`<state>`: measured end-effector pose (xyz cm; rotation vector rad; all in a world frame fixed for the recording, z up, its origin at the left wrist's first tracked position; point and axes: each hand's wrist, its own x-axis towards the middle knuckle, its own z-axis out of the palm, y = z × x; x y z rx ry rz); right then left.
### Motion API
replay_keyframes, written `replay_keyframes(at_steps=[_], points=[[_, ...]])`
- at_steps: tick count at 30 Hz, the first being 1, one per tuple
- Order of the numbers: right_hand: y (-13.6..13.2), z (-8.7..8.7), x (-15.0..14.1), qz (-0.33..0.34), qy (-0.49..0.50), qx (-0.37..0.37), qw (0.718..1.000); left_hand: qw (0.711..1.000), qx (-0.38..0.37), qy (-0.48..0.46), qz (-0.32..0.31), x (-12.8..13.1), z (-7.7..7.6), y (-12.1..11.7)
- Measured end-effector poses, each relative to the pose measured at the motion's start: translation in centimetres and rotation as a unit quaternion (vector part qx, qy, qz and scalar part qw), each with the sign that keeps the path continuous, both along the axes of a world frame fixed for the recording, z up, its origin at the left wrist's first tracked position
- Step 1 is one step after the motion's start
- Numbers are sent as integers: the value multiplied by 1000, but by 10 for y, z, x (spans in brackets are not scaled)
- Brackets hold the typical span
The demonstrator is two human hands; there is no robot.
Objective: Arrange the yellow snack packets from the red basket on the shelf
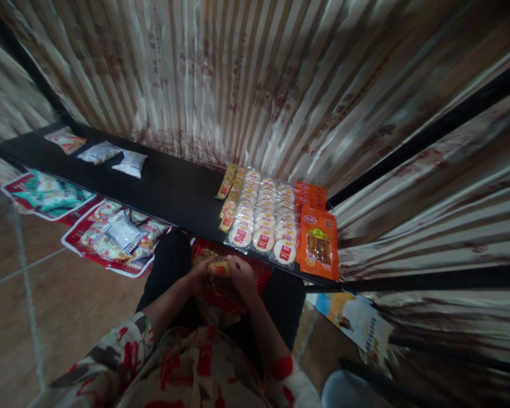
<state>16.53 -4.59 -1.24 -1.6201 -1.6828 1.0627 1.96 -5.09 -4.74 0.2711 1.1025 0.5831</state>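
Observation:
Both my hands are over my lap, close to the front edge of a black shelf [174,187]. Between them is a small yellow snack packet [219,268]; my left hand [200,274] grips its left end and my right hand [239,272] its right end. Beneath, a red plastic bag [225,300] rests on my lap, its contents partly hidden by my hands. On the shelf ahead, similar yellow packets [226,218] stand in a column. Beside them run rows of round white wrapped crackers [263,241], then orange snack pouches [319,243] at the right end.
Two white packets [130,163] and a reddish one [66,140] lie on the shelf's left part. Large red-edged bags of packets [114,235] sit on the tiled floor at left. A pleated curtain [204,85] hangs behind, and black frame bars [433,133] cross the right.

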Motion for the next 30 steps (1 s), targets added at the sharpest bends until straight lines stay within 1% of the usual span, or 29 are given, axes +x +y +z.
replay_keyframes(at_steps=[2, 3, 7, 11, 14, 18, 21, 24, 27, 30], points=[[-1, -3, -1, -10, 8, -12, 1000, 999, -37, -29, -4, -4, 6, 1], [-1, -4, -1, -14, 13, -20, 1000, 998, -41, -41, 1, -6, 8, 2], [-5, -6, -4, -43, 22, -51, 998, 997, -23, -65, 23, -14, 13, 6], [-7, -5, -8, -53, -16, -49, 997, 997, -18, -45, 58, -19, 17, 8], [-6, 0, -10, -50, -28, -57, 997, 996, -9, -52, 70, -20, 26, 11], [-3, 12, -13, -29, 10, -67, 997, 995, 10, -41, 86, -25, 40, 17], [0, 18, -16, -33, 31, -79, 996, 994, 28, -57, 85, -31, 47, 22], [1, 14, -19, -49, 47, -81, 994, 994, 40, -71, 78, -35, 47, 23], [1, 3, -22, -53, 54, -60, 995, 996, 57, -17, 67, -34, 40, 20], [-1, -7, -25, -48, 32, -32, 998, 993, 93, 38, 64, -31, 31, 16]])
